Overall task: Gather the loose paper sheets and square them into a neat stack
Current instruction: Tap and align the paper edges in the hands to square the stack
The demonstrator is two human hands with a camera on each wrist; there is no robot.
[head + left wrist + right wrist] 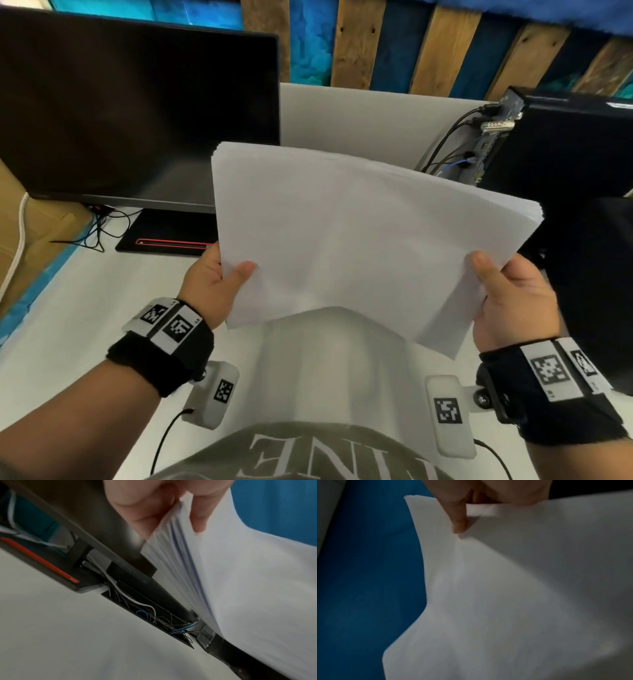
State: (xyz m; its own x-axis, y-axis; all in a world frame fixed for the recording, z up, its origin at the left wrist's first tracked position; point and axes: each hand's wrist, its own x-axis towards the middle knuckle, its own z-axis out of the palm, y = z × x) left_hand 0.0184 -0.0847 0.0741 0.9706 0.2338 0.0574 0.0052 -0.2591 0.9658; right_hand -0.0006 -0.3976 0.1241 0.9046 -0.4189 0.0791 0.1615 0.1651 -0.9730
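Pinching paper stack, left hand, right hand, thumbs on top

paper sheets | white, blank, many in one bundle | lifted off the desk, tilted, far edge toward 12 o'clock | near corners at 7 and 5 o'clock pinched | middle of near edge sags | edges fanned, not flush | underside bowed

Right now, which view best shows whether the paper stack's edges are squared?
Left wrist: it looks along the paper stack edge, where sheets fan apart below the left hand. Head shows the whole stack with slightly stepped corners. Right wrist shows only a dim face under the right hand.
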